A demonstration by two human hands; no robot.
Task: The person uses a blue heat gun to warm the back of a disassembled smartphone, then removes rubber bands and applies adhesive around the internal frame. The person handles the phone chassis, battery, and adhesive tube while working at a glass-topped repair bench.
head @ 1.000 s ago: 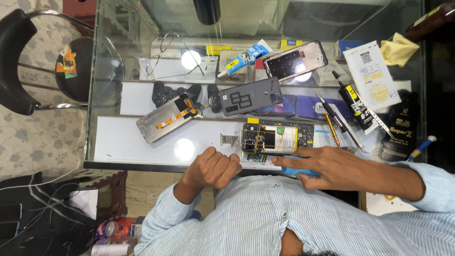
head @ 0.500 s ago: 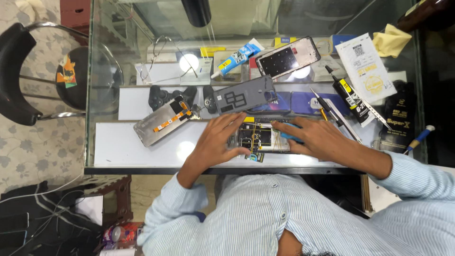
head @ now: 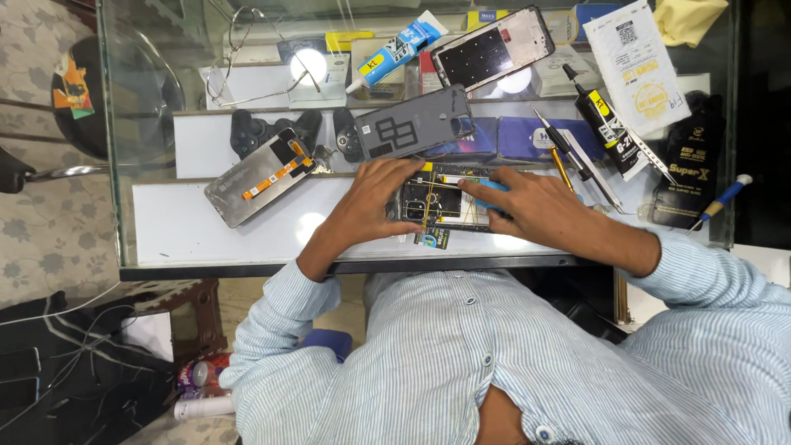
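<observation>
Glass desk (head: 206,231): see-through top, with shelves showing beneath it.
Opened phone (head: 441,202): back off, circuit boards bare, lying at the near middle edge.
Left hand (head: 371,202): fingers spread, pressing on the phone's left end.
Right hand (head: 531,206): fingers pinched round a small blue tool (head: 493,191), its tip on the phone's right half.
Grey back cover (head: 414,122): just beyond the phone.
Detached screen (head: 259,177): to the left.
Black glue tube (head: 606,124): far right.

Two glue tubes: white-blue tube (head: 395,51), black tube (head: 606,124). Three phone parts: opened phone (head: 441,202), grey back cover (head: 414,122), screen frame (head: 494,48).
</observation>
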